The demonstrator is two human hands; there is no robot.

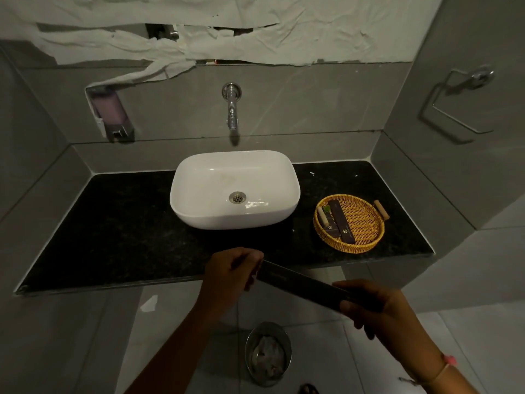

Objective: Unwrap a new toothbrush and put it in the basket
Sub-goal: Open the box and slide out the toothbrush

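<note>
We observe the left hand (230,273) and right hand (377,309) gripping opposite ends of a dark toothbrush box (301,284), lower centre, in front of the table (113,237). The basket (366,245) sits right of centre, holding similar boxes.

We see a speckled black counter (113,223) carrying a glossy white basin (199,211), and at four o'clock from the basin a golden-yellow woven basket (366,243) holding dark brown boxes (342,220). The long box (301,285) we hold is matte black, the walls (312,103) plain grey, the tap (232,109) chrome. At six o'clock a silver bin (252,339) holds crumpled white paper (267,359), and a pink band (447,362) circles our right wrist.
</note>
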